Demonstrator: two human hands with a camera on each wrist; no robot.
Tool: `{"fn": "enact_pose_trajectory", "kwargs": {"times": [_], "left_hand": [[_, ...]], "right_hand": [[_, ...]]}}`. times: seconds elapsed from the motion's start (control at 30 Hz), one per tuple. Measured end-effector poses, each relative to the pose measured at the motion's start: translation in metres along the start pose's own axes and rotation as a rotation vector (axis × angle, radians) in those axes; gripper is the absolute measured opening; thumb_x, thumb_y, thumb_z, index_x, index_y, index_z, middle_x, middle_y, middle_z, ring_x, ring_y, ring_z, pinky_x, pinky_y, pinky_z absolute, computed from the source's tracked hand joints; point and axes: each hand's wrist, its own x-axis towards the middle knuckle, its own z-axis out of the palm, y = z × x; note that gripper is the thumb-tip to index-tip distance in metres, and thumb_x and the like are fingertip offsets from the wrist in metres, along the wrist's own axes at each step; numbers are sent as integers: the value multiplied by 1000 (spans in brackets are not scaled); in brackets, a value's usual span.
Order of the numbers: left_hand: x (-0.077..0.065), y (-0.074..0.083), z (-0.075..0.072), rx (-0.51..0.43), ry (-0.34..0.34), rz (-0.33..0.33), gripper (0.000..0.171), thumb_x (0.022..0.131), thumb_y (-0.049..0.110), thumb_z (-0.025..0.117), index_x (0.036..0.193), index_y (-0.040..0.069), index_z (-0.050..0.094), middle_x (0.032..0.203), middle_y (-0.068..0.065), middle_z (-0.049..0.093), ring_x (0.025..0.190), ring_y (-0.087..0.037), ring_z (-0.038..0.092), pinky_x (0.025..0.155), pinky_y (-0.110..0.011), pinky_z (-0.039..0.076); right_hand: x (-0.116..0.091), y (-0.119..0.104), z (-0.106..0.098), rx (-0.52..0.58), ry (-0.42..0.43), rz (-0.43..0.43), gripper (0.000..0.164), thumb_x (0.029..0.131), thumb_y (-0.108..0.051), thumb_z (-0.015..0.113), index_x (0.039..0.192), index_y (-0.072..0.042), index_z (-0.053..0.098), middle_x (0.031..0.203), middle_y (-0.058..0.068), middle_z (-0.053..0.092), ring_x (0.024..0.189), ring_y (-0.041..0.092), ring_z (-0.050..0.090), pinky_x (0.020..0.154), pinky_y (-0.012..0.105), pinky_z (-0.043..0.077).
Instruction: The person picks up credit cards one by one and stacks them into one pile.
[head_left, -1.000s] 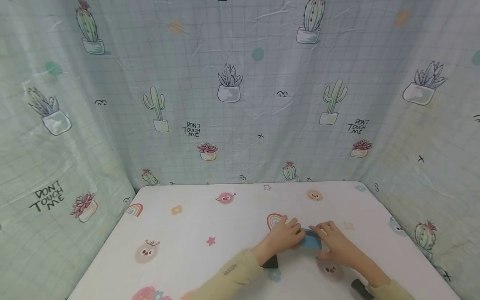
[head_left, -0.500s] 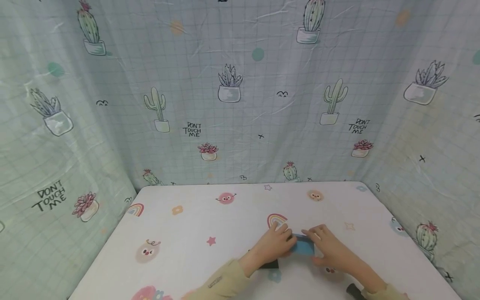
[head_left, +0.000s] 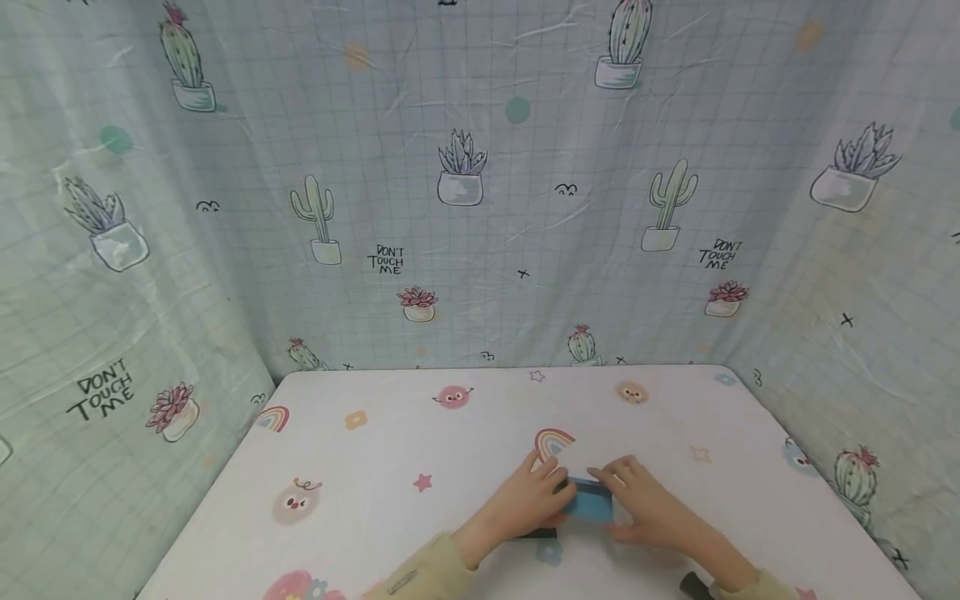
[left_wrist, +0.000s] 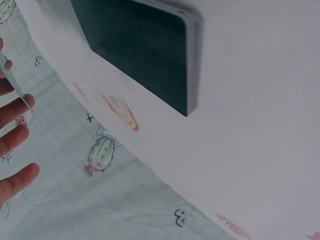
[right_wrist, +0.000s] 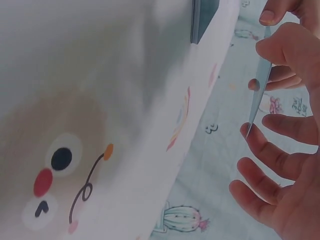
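Note:
Between my two hands, a thin bluish, see-through sheet [head_left: 588,504] is held up over the table. My left hand [head_left: 517,504] pinches its left end. At the other end, my right hand [head_left: 648,508] pinches it with the thumb and fingers; in the right wrist view its lower fingers [right_wrist: 260,180] are spread apart. On the table lies a flat dark slab with rounded corners and a pale edge, like a phone [left_wrist: 140,55]. The left arm hides most of it in the head view.
The white table [head_left: 390,450] is printed with rainbows, stars and cartoon faces. A pale green cactus-print sheet [head_left: 495,233] hangs behind it and along both sides. Next to the right sleeve [head_left: 757,587] is a small black object [head_left: 693,586].
Both hands have moved left and slightly nearer with the bluish sheet between them. The dark slab has stayed in place on the table, more covered by the left arm.

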Motion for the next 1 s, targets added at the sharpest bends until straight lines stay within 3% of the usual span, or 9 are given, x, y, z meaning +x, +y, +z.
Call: {"fn": "enact_pose_trajectory", "kwargs": {"times": [0.2, 0.43, 0.63, 0.8, 1.0], "left_hand": [[-12, -3, 1, -51, -45, 3, 38, 83, 53, 49, 109, 26, 51, 106, 8, 57, 104, -13, 52, 87, -37, 44], [-30, -5, 1, -86, -44, -32, 37, 84, 52, 48, 110, 26, 52, 107, 8, 58, 102, -13, 52, 85, -34, 45], [-46, -6, -2, -113, -48, -48, 40, 82, 53, 51, 111, 26, 52, 107, 7, 57, 100, -13, 51, 85, -35, 45], [-53, -8, -3, -118, -57, -44, 40, 83, 53, 49, 112, 26, 51, 107, 6, 56, 99, -13, 50, 85, -35, 44], [-61, -12, -8, -123, -65, -41, 40, 83, 53, 49, 112, 25, 53, 106, 5, 56, 98, -13, 51, 85, -35, 45]], "right_hand": [[4, -4, 4, -4, -29, 5, 70, 63, -40, 74, 122, -13, 49, 100, -7, 45, 94, 8, 39, 77, 30, 41], [10, -9, 11, -16, 4, -72, 60, 63, -41, 73, 113, -12, 56, 97, -5, 46, 91, 11, 40, 75, 30, 41], [15, -16, 15, 22, -71, -51, 57, 67, -45, 70, 113, -14, 56, 98, -7, 45, 92, 9, 39, 76, 29, 41], [20, -21, 16, 41, -106, -53, 56, 69, -46, 68, 114, -15, 55, 99, -7, 44, 91, 8, 37, 75, 28, 41], [23, -24, 21, 24, -87, -78, 56, 69, -49, 67, 114, -18, 55, 98, -8, 43, 91, 8, 36, 75, 27, 40]]}}
